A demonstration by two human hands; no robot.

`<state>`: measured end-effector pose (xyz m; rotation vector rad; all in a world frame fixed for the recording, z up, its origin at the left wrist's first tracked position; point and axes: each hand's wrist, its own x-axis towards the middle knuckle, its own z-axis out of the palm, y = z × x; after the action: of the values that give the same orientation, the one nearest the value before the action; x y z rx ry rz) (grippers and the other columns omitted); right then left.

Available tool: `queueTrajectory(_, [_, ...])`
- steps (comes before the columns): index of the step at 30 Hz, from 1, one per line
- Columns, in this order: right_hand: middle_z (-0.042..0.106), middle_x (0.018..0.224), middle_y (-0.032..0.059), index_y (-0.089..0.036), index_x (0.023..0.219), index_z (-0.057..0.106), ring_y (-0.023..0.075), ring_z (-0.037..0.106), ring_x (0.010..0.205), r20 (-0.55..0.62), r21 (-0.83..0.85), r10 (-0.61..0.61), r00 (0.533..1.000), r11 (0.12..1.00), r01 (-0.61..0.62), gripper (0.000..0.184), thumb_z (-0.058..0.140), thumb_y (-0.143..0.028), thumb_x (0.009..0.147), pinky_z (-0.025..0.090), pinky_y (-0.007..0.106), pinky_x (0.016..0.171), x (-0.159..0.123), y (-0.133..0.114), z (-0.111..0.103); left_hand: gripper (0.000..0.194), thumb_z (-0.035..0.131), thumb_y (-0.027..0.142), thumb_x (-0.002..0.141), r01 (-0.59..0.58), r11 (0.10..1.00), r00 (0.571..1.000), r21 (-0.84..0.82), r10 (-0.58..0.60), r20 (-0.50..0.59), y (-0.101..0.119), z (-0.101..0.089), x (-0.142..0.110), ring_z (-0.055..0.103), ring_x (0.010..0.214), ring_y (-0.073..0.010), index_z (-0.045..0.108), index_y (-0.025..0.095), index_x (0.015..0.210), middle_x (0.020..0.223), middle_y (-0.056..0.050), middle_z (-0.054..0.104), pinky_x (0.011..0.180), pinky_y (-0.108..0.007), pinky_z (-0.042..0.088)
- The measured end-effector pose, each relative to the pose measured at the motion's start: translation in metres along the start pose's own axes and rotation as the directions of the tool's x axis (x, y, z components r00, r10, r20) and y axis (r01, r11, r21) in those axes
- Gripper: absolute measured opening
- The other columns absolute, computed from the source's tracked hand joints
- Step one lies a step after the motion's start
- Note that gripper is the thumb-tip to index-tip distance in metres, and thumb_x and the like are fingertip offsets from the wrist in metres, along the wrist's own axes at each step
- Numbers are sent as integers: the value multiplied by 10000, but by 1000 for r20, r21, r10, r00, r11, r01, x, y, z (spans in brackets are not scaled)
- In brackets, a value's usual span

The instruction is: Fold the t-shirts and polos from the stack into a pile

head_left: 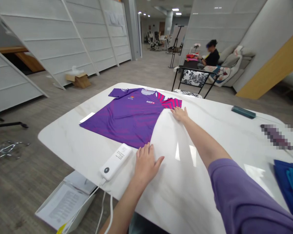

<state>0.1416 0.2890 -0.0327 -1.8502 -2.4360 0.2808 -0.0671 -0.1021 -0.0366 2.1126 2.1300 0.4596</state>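
Note:
A purple T-shirt [127,113] with one pink-striped sleeve lies spread flat on the white marbled table [183,185], its collar toward the far edge. My left hand [146,162] rests at the shirt's near hem corner, fingers stretched out and thumb spread to the side. At the edge of the striped sleeve, my right hand [179,113] lies flat with its fingers extended. Neither hand visibly grips the cloth. Just left of my left hand is a white power strip [116,161] with a cable.
A dark green case [243,112] and blue folded cloth [289,185] lie on the right. A black-framed chair [194,78] stands beyond the table. Below the left edge sits a box of papers [65,201]. A cardboard box [78,80] and a seated person [212,55] are farther off.

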Motion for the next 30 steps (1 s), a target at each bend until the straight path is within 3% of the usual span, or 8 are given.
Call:
queueTrajectory(5, [326,1895,142,-269,1778,464,342,307,1762,-12,36,55,998,998,-55,764,203,-679,1189,12,776,1408,-41,79,-3,798,558,676,1115,-147,984,984,-96,155,82,55,15,-33,517,1623,-435,575,122,1690,1793,-235,494,1401,-672,383])
queueTrajectory(12, [366,1880,123,-278,1752,511,338,354,1748,15,3,170,985,985,-170,734,218,-641,1186,52,758,1425,-137,211,-36,874,564,788,1064,-338,901,902,-273,393,177,159,37,-86,581,1523,-461,569,217,1726,1800,-195,498,1283,-687,500])
queueTrajectory(19, [496,1805,136,-277,1689,581,361,426,1697,5,-7,320,947,947,-320,693,248,-617,1184,130,761,1417,-234,336,-59,1054,561,895,998,-439,794,753,-421,580,309,270,61,-133,497,1604,-497,476,195,1781,1884,-240,316,1278,-745,482])
queueTrajectory(23, [476,1802,207,-169,1712,541,392,447,1679,48,-79,439,897,897,-435,770,277,-655,1176,186,729,1411,-266,372,-72,1088,530,912,1002,-522,685,641,-508,708,297,317,61,-147,441,1674,-457,398,198,1813,1908,-215,266,1308,-697,484])
queueTrajectory(25, [409,1836,232,-129,1748,488,419,399,1708,32,-117,469,883,879,-463,813,332,-673,1165,211,710,1413,-277,372,-80,1036,515,872,1040,-573,622,604,-533,761,238,319,51,-139,414,1708,-395,368,212,1824,1912,-177,282,1349,-629,467])
queueTrajectory(27, [325,1871,245,-99,1795,402,429,332,1744,-29,-123,448,893,885,-448,867,368,-683,1155,238,681,1422,-293,355,-84,926,502,792,1093,-606,614,615,-507,765,192,298,37,-118,393,1732,-332,375,234,1821,1901,-138,333,1403,-568,414])
queueTrajectory(29, [289,1881,252,-67,1813,355,428,314,1756,-90,-105,338,937,932,-347,920,391,-696,1144,259,637,1439,-323,322,-84,771,471,670,1151,-596,684,685,-420,706,177,254,25,-86,379,1746,-293,422,257,1800,1879,-110,391,1442,-536,355])
queueTrajectory(30, [295,1879,249,-58,1814,357,426,322,1754,-104,-88,251,963,962,-260,940,401,-709,1137,260,614,1450,-344,299,-80,679,445,579,1176,-568,743,746,-355,646,160,224,20,-69,380,1748,-284,457,269,1780,1861,-100,430,1452,-542,335])
